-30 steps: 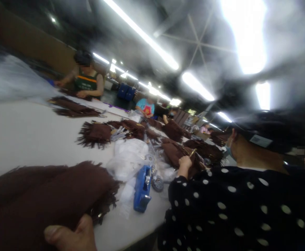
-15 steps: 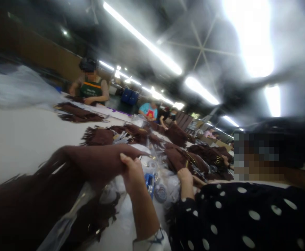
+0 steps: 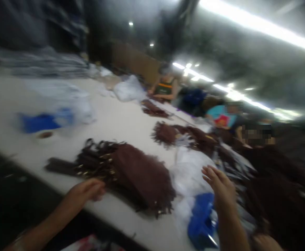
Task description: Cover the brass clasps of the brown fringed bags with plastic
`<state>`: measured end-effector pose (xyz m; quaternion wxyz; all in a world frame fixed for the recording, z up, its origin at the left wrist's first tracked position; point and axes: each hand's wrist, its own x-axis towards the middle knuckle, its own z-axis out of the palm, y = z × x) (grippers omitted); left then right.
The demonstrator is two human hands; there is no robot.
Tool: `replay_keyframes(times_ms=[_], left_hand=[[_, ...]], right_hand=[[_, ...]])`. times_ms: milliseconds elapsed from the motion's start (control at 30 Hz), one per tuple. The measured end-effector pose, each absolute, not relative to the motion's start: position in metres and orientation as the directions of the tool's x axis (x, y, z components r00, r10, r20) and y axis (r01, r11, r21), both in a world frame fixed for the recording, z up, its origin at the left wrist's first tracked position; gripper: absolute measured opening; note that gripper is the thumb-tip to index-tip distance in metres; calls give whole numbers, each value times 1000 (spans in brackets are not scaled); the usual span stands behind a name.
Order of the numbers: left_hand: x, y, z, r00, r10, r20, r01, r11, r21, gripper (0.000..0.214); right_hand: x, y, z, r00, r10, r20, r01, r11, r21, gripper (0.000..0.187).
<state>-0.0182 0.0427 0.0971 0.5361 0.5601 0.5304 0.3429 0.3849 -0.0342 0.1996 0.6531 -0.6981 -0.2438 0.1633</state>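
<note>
A brown fringed piece (image 3: 142, 170), which looks like a bag, lies on the white table (image 3: 116, 127) in front of me. Dark straps with gold-coloured metal bits (image 3: 95, 160) spread from its left end. My left hand (image 3: 92, 190) is just below these straps, its fingers bent and blurred; whether it touches or grips anything is unclear. To the right of the piece, my right hand (image 3: 220, 181) is raised with fingers stretched out and holds nothing. Below it stands a blue tape dispenser (image 3: 201, 221), beside crumpled clear plastic (image 3: 190, 170).
Further back lie more brown fringed pieces (image 3: 165, 132). On the left are a blue object (image 3: 40, 122), a tape roll (image 3: 46, 135) and plastic sheets (image 3: 61, 94). Across the table sits a person in a green apron (image 3: 165, 87). Another person's dark clothing (image 3: 280, 202) is close on the right.
The view has swung left. My right hand, which gripped a raised brown piece, is now open and apart from it; a brown piece lies on the table. My left hand has come into view.
</note>
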Motion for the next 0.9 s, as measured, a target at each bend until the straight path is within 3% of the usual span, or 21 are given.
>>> replay_keyframes(times_ms=[100,167,300,400,500,567,800,900], left_hand=[[-62,33,89,145,982,-117,144,96,985,29],[-71,36,86,43,999,-9,227,-1,974,25],[-66,52,83,47,957,288,473,-275,837,24],[-54,77,75,226,868,442,538,-489,686,36],[-46,112,69,382,827,413,561,-563,607,44],[-44,132,70,426,831,358,573,-554,604,40],[-55,135,102,587,780,217,500,-560,661,19],[-67,115,103,598,786,156,551,-545,632,21]], right_hand=[[317,-31,141,555,824,115,506,-224,-833,43],[268,-33,120,335,924,183,677,-100,-730,41],[197,-25,101,-20,925,380,877,199,-438,33],[179,-11,89,-121,920,373,969,191,-155,30],[175,-1,81,-182,920,347,983,173,57,39],[173,1,83,-199,916,349,980,177,95,41],[179,-22,105,-96,920,381,995,82,52,32],[183,-39,96,-66,908,413,994,96,-53,34]])
